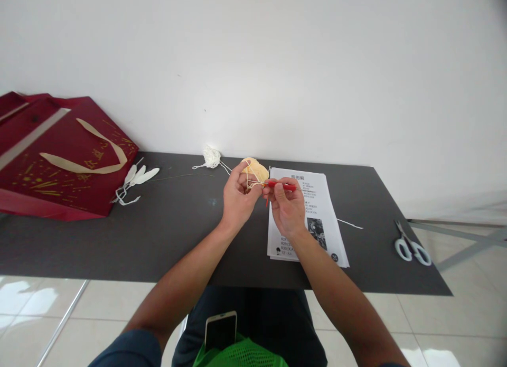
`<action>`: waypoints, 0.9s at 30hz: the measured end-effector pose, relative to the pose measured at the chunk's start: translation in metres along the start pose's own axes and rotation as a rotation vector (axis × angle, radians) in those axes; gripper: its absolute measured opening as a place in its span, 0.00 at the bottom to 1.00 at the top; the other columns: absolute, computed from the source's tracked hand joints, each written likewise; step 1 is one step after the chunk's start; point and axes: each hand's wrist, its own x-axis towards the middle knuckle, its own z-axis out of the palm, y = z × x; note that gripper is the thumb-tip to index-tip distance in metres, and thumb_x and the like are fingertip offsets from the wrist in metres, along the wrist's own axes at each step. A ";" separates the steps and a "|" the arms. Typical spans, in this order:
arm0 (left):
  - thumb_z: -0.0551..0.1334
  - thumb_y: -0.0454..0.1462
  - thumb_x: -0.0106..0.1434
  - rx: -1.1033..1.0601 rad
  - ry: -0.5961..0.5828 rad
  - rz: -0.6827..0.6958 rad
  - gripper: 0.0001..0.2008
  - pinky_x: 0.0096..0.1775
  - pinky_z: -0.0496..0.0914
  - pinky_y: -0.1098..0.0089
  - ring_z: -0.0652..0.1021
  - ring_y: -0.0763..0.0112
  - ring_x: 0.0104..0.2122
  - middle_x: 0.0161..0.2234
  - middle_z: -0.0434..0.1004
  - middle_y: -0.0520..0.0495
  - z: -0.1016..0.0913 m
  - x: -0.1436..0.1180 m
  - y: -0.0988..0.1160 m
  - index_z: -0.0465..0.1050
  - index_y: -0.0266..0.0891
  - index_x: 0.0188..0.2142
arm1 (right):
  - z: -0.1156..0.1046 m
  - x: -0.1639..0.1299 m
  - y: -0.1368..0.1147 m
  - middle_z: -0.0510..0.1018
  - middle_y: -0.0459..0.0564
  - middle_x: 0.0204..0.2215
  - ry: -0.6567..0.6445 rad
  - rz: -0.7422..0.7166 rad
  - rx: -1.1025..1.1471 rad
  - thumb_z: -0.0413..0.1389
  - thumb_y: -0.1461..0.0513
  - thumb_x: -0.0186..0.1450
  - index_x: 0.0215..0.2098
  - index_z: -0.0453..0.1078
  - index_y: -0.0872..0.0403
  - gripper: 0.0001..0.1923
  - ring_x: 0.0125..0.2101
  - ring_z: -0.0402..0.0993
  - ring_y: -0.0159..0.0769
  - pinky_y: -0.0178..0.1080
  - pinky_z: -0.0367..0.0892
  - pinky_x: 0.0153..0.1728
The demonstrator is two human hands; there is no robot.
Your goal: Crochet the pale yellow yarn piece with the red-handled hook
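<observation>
We see a yellow crochet piece [255, 170] pinched at the fingertips of the left hand [236, 198], held up just above the dark table [170, 224]. Left fingers closed on it, thin yellow yarn running over them. The right hand [288, 206] sits just right of the left, almost touching, fingers closed around a red-handled crochet hook [282, 186]; its tip points left into the crochet piece.

Under the right hand we have a printed paper sheet [317, 208], lying flat, text and a small dark picture on it. A loose white thread [349, 224] lies just right of the sheet. Just beyond the left hand, near the wall, a small ball of white yarn [211, 157] with a strand trailing toward the crochet piece.

Further left of the left hand: white feather-like pieces [137, 179], then a dark red gift bag [59, 156] lying on its side with a cream ribbon handle. Far right of the right hand, at the table edge, white-handled scissors [412, 245], closed.

Below the hands, on the lap, a phone [221, 329] screen up, beside something of green mesh [241, 355].
</observation>
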 end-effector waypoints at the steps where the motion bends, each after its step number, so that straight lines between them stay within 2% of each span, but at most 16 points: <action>1: 0.69 0.35 0.58 -0.007 -0.010 -0.006 0.31 0.33 0.72 0.73 0.78 0.74 0.29 0.34 0.78 0.53 0.000 0.000 0.000 0.65 0.41 0.60 | 0.000 0.000 -0.001 0.83 0.42 0.35 -0.004 0.000 0.006 0.67 0.54 0.63 0.39 0.69 0.46 0.13 0.30 0.79 0.32 0.40 0.75 0.35; 11: 0.72 0.35 0.55 -0.054 -0.031 -0.036 0.35 0.35 0.72 0.72 0.78 0.74 0.29 0.32 0.78 0.54 0.000 -0.002 0.002 0.65 0.42 0.61 | 0.002 -0.004 -0.005 0.81 0.45 0.39 -0.035 -0.020 -0.021 0.69 0.56 0.60 0.35 0.69 0.47 0.13 0.32 0.77 0.32 0.44 0.76 0.41; 18: 0.72 0.33 0.55 -0.111 -0.042 -0.015 0.35 0.37 0.73 0.72 0.79 0.75 0.30 0.33 0.79 0.55 -0.001 0.001 -0.002 0.65 0.42 0.61 | 0.000 -0.002 -0.007 0.82 0.44 0.41 -0.039 0.030 0.074 0.71 0.61 0.58 0.38 0.73 0.48 0.13 0.33 0.78 0.28 0.36 0.75 0.39; 23: 0.73 0.33 0.55 -0.135 -0.038 0.009 0.35 0.38 0.74 0.71 0.80 0.74 0.31 0.33 0.81 0.53 -0.002 0.002 -0.005 0.65 0.43 0.60 | 0.001 -0.001 -0.006 0.83 0.42 0.33 -0.003 0.069 0.114 0.71 0.63 0.57 0.38 0.77 0.50 0.12 0.30 0.77 0.26 0.31 0.75 0.34; 27: 0.74 0.34 0.54 -0.149 -0.042 0.006 0.35 0.38 0.74 0.70 0.81 0.72 0.31 0.33 0.81 0.54 -0.001 0.002 -0.004 0.65 0.44 0.60 | 0.000 -0.001 -0.007 0.85 0.43 0.37 -0.043 0.079 0.140 0.70 0.62 0.59 0.38 0.77 0.49 0.10 0.31 0.79 0.27 0.31 0.76 0.32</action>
